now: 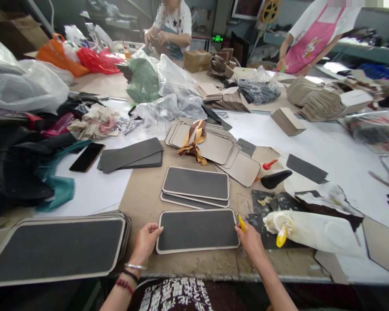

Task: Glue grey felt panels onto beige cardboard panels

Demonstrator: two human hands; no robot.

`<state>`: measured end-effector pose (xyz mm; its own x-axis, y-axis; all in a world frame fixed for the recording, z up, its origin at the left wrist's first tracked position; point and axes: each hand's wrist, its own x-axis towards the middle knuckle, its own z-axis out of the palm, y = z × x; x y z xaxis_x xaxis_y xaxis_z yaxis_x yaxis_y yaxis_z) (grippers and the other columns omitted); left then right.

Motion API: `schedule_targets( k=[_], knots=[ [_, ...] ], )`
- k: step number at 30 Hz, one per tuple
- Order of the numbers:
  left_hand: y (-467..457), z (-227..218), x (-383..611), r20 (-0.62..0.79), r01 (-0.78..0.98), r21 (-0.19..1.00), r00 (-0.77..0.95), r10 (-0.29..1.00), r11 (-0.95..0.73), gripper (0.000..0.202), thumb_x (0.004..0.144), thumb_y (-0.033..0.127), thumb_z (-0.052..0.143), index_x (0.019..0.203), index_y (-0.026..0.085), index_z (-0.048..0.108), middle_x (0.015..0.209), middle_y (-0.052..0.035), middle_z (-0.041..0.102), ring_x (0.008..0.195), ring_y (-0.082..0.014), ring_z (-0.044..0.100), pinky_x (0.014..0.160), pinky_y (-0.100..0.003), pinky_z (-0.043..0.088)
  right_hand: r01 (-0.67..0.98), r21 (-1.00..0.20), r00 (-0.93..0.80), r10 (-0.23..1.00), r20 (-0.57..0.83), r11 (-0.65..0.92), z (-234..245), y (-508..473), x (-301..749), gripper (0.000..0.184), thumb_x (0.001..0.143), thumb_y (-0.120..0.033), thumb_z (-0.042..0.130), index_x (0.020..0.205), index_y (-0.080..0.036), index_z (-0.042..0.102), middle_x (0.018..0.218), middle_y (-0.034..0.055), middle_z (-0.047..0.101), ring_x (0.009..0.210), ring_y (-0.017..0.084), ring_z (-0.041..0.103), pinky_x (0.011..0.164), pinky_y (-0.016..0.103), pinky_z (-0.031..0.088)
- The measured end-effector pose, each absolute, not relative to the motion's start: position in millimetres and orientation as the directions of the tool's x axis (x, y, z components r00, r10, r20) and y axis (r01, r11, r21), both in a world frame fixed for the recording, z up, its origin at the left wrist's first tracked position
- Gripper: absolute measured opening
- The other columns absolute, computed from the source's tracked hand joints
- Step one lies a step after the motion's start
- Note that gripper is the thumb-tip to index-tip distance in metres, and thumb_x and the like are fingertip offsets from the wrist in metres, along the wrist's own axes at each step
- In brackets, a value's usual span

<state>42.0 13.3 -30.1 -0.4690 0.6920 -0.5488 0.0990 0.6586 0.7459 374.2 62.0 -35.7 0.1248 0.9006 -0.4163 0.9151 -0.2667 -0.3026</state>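
Observation:
A rounded cardboard panel with a dark grey face (197, 230) lies flat at the table's near edge. My left hand (145, 242) rests against its left end, fingers curled on the edge. At the panel's right end my right hand (251, 239) is closed round a small yellow tool (242, 224). Just behind lies a short stack of the same dark-faced panels (196, 186). A taller pile of them (56, 248) sits at the near left.
Plain cardboard panels with a gold ribbon (210, 144) lie further back, next to grey sheets (131, 156) and a phone (87, 157). A glue-smeared white pot with a yellow brush (311, 231) lies right. Bags and fabric crowd the left. Two people work at the far side.

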Motion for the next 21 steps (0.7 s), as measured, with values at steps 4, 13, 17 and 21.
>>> schedule_targets(
  k=[4,13,17,21],
  knots=[
    [15.5,-29.0,43.3,-0.555,0.081,0.746,-0.473,0.684,0.661,0.047,0.037,0.056,0.066,0.059,0.014,0.058,0.054,-0.0031,0.059,0.053,-0.0179,0.055,0.044,-0.026,0.04,0.884,-0.348,0.146,0.891,-0.429,-0.313,-35.2,64.9,373.5,0.016,0.077,-0.031,0.044,0.079,-0.019,0.054,0.079,0.0049,0.064,0.075,0.018,0.06,0.068,0.025,0.041],
    [15.8,-30.7,46.2,-0.53,0.021,0.785,-0.496,0.688,0.619,0.047,0.036,0.058,0.067,0.054,0.015,0.055,0.049,0.0012,0.055,0.05,-0.0138,0.05,0.05,-0.026,0.041,0.837,-0.422,0.124,0.872,-0.474,-0.349,-35.3,72.1,381.5,0.021,0.071,-0.041,0.049,0.07,-0.02,0.053,0.066,-0.0004,0.061,0.066,0.017,0.058,0.062,0.024,0.04],
    [13.4,-33.5,46.8,-0.598,-0.09,0.769,-0.452,0.662,0.633,0.047,0.039,0.054,0.069,0.061,0.014,0.058,0.057,-0.0021,0.061,0.055,-0.0158,0.055,0.052,-0.026,0.043,0.838,-0.423,0.12,0.872,-0.474,-0.345,-37.1,72.1,380.0,0.021,0.069,-0.04,0.051,0.072,-0.02,0.054,0.068,0.0007,0.062,0.067,0.018,0.058,0.062,0.024,0.039],
    [11.2,-36.4,46.5,-0.673,-0.213,0.732,-0.379,0.635,0.648,0.042,0.045,0.044,0.072,0.071,0.013,0.062,0.062,-0.0041,0.065,0.059,-0.0178,0.059,0.052,-0.026,0.045,0.849,-0.412,0.115,0.877,-0.466,-0.33,-38.3,71.0,378.2,0.02,0.071,-0.039,0.051,0.07,-0.02,0.056,0.069,0.0019,0.064,0.067,0.018,0.059,0.061,0.024,0.039]
  ],
)
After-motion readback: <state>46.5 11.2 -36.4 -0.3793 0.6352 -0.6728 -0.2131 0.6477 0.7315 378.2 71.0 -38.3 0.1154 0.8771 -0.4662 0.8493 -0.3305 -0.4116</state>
